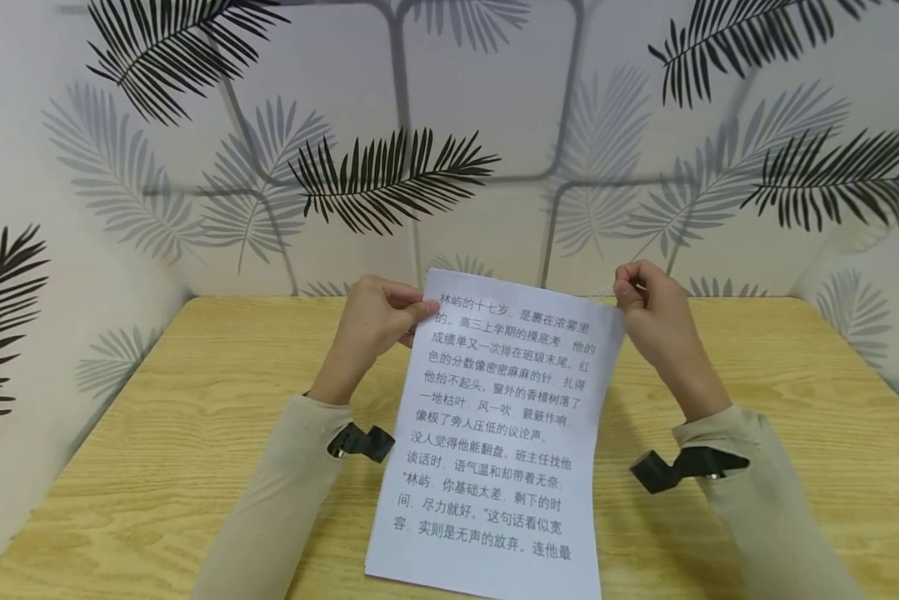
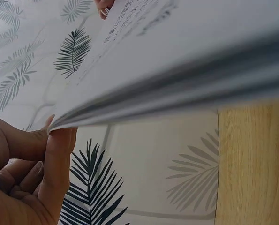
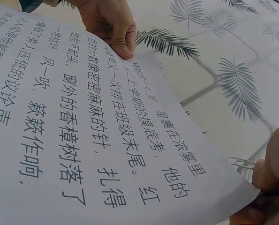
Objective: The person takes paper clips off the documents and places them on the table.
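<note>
Together, the left hand (image 1: 374, 321) and right hand (image 1: 647, 312) pinch the top corners of a white printed paper stack (image 1: 497, 433), tilted above the wooden table's (image 1: 194, 433) middle; the right fingers also hold a silver paperclip (image 3: 242, 163).

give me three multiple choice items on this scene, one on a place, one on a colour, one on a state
1. Where does the paper clip sit?
A. by the right hand, at the sheets' top corner
B. flat on the table
C. at the sheets' bottom edge

2. What colour is the print on the paper sheets?
A. red
B. black
C. blue

3. How does the left hand stand?
A. flat on the table
B. pinching the sheets' upper edge
C. hanging away from the sheets

Answers:
1 A, the right wrist view shows it there.
2 B, the characters are dark on white.
3 B, its thumb presses the page.
</note>
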`<state>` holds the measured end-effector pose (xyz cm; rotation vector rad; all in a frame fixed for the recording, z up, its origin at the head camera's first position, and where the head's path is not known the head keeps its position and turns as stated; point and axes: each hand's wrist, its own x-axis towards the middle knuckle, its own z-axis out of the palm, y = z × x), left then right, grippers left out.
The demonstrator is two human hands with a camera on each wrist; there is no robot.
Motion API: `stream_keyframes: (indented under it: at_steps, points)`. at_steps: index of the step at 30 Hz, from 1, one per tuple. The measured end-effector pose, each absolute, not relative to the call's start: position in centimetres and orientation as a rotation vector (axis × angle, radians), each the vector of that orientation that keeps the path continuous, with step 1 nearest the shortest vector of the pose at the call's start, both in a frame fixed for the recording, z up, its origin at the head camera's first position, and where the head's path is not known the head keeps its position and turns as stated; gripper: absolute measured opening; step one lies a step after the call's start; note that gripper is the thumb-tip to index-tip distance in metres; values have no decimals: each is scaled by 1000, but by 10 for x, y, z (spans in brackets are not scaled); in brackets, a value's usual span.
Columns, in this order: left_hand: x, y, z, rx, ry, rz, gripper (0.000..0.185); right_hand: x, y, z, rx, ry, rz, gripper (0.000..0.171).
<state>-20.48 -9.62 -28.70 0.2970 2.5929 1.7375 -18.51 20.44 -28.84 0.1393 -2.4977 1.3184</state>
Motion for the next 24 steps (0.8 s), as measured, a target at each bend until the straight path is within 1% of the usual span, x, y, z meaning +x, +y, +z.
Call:
stream_keyframes:
  at_steps: [6,11,17,24]
  points:
    - [-209,-99,-290,236,2504,1840,18,-185,218,-285,153,-2435,1405,12]
    - [-214,-100,-295,205,2451,1879,19,-181,242,-285,148,-2487,1442,17]
    - [-221,-102,-300,161,2426,1908,21,-179,283,-293,136,-2645,1338,28]
    - [-224,-103,-305,171,2375,1965,20,-186,327,-304,154,-2929,1113,32]
